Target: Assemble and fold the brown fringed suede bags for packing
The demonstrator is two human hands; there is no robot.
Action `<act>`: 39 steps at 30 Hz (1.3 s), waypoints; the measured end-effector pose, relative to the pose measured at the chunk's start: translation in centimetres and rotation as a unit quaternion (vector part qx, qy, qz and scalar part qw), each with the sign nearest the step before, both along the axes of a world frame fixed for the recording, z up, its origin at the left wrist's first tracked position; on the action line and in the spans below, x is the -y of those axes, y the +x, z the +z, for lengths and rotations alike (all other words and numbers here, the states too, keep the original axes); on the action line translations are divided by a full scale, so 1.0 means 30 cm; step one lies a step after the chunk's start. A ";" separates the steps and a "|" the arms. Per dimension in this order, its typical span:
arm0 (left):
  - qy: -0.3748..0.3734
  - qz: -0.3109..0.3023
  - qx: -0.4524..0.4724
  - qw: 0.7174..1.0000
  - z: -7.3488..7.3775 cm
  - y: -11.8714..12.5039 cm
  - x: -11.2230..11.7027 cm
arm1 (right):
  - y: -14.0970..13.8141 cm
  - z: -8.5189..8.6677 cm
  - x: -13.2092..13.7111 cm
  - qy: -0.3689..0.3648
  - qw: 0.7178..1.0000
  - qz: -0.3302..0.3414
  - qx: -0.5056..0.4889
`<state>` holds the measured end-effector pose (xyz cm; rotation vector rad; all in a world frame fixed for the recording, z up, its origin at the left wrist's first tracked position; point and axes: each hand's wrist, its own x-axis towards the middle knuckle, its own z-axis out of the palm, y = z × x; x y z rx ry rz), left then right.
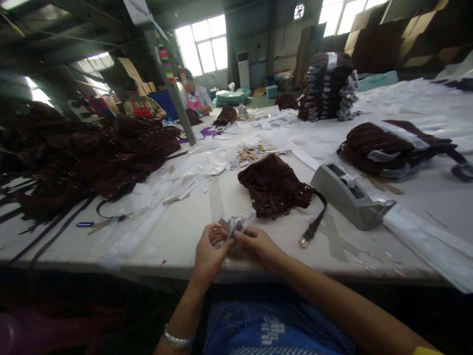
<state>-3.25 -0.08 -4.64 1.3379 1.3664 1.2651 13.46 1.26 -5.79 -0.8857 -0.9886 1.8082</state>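
Between both hands, close to the table's front edge, is a small crumpled piece of clear plastic wrapping [238, 224] with something greyish inside that I cannot make out. My left hand [211, 245] pinches it from the left, thumb against fingers. From the right, my right hand [258, 242] grips it with thumb and fingertips. Just beyond the hands lies a dark brown fringed bag [275, 185], its strap [320, 209] ending in a metal buckle [304, 240] on the table. A grey tape dispenser [347, 197] stands to the right of the bag.
Brown bags [121, 153] are heaped at the left. Wrapped bags [384, 145] lie at the right, with a tall taped stack [327, 86] behind. A metal post [173, 98] rises from the table. Plastic sheets [436, 241] hang over the right edge. Two people [194, 96] sit across.
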 end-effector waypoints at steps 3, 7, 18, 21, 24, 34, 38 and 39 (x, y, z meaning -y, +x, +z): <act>-0.024 0.005 0.070 0.997 -0.014 -0.002 0.000 | -0.003 0.004 -0.002 0.002 1.000 -0.003 0.016; -0.073 -0.081 0.094 0.990 0.004 -0.003 0.012 | 0.011 0.020 0.000 -0.012 1.000 0.017 0.020; -0.056 -0.055 0.078 0.994 0.022 -0.009 0.016 | 0.059 0.007 0.032 -0.082 0.981 -0.003 -0.177; -0.059 -0.047 0.070 0.995 0.017 -0.008 0.018 | 0.039 -0.012 0.049 -0.053 0.987 0.010 -0.149; -0.062 -0.050 0.070 0.994 0.017 -0.001 0.023 | 0.017 -0.014 0.067 -0.029 0.992 0.001 -0.122; -0.045 -0.047 0.027 0.997 0.003 0.003 0.022 | 0.001 0.007 0.059 0.046 0.995 -0.083 0.036; -0.036 -0.050 0.018 0.998 -0.011 0.001 0.021 | 0.010 0.010 0.061 0.074 0.990 -0.090 0.084; -0.040 -0.055 0.020 0.998 -0.012 0.001 0.022 | 0.012 0.009 0.066 0.076 0.988 -0.090 0.095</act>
